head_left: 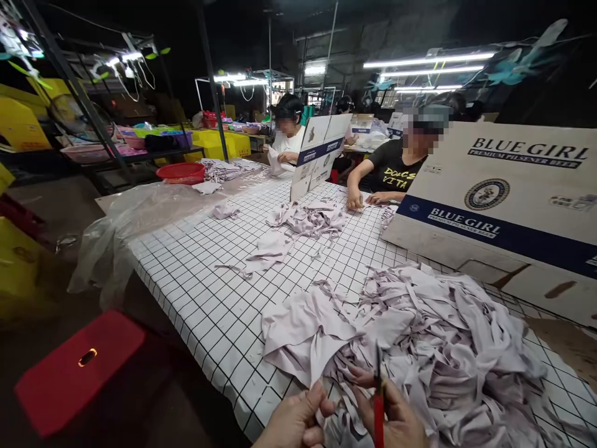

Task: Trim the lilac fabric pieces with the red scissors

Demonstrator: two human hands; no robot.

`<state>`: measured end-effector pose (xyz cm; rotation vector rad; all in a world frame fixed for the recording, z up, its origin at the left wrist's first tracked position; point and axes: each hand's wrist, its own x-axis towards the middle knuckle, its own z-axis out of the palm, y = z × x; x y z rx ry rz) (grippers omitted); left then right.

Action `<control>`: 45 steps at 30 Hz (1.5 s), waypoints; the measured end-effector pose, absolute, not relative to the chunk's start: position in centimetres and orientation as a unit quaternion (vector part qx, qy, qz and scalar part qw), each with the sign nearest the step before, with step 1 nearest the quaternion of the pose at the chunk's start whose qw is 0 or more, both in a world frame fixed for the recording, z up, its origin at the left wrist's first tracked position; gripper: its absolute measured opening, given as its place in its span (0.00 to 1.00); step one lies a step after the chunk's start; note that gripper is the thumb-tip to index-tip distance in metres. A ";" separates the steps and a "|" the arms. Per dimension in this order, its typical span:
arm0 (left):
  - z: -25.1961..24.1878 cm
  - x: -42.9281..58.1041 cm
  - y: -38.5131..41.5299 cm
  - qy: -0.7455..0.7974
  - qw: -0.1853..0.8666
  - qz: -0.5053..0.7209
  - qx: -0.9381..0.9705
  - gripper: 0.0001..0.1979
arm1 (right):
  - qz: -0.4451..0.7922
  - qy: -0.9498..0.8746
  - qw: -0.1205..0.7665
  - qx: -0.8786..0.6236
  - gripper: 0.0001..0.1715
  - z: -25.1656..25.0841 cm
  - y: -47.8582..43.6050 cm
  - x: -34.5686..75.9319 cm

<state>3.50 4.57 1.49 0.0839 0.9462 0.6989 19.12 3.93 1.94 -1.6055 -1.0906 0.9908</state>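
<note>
At the bottom centre, my left hand is closed, thumb and fingers pinching the tip of a pale pinkish-grey cloth piece. That piece spreads flat over the table away from me. My right hand, just to the right, is wrapped around small red-handled thread snips. Their dark, slim point is directed up and away from me. Whether the blades are apart cannot be made out. Beyond and right of my right hand lies a large tangled heap of the same cloth, with narrow strips showing in it.
A grid-patterned tablecloth covers the table. Cardboard panels, one at right and one farther back, stand upright on it. A smaller cloth pile lies near a co-worker's hands. A red stool stands at lower left.
</note>
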 end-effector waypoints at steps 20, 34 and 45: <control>2.2 1.9 5.1 0.341 0.764 0.490 0.245 0.26 | 0.590 -0.481 0.424 -0.491 0.22 4.0 7.4 15.0; 5.9 -0.2 5.4 0.478 0.530 0.506 0.485 0.17 | 0.504 -0.431 0.517 -0.540 0.22 3.9 8.2 14.0; 4.7 0.3 6.4 0.372 0.612 0.545 0.436 0.18 | 0.523 -0.481 0.456 -0.535 0.21 5.1 7.6 15.1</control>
